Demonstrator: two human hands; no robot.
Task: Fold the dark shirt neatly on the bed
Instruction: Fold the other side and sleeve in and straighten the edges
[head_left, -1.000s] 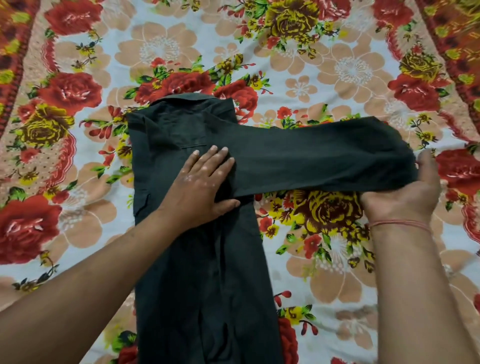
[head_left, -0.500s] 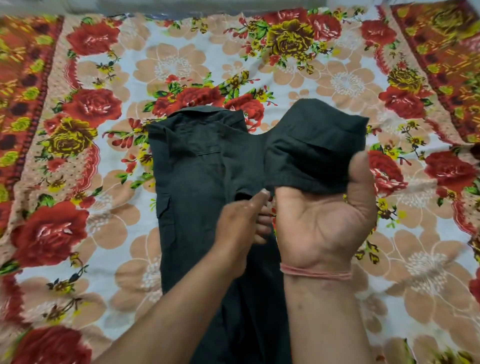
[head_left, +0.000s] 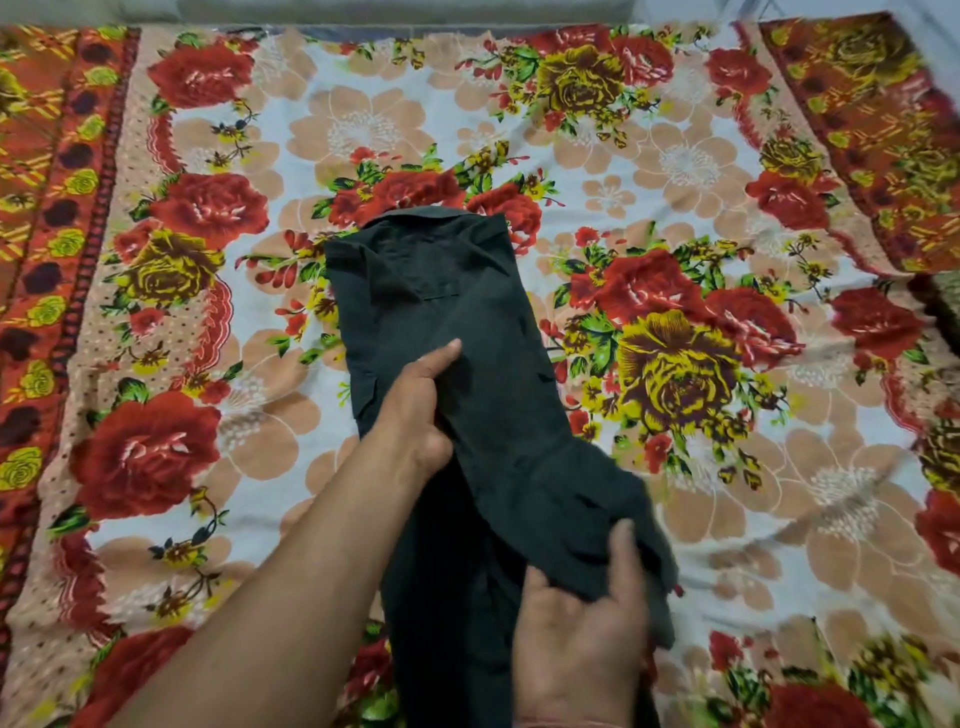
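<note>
The dark shirt (head_left: 447, 291) lies lengthwise on the bed, collar at the far end, its sides folded in to a narrow strip. Its right sleeve runs diagonally down over the body. My left hand (head_left: 415, 410) presses on the shirt's middle, fingers partly under the sleeve's edge. My right hand (head_left: 587, 618) grips the sleeve's cuff end near the bottom of the view, thumb on top of the cloth. The shirt's lower hem is out of view.
A floral bedsheet (head_left: 675, 156) with red and yellow roses covers the whole bed. Its patterned orange border (head_left: 47, 208) runs along the left and right sides. A grey edge shows along the far end of the bed.
The sleeve was stretched out to the right, then lifted and swung over. Now my right hand has brought it down along the shirt's body. My left hand shifted to the fold line.
</note>
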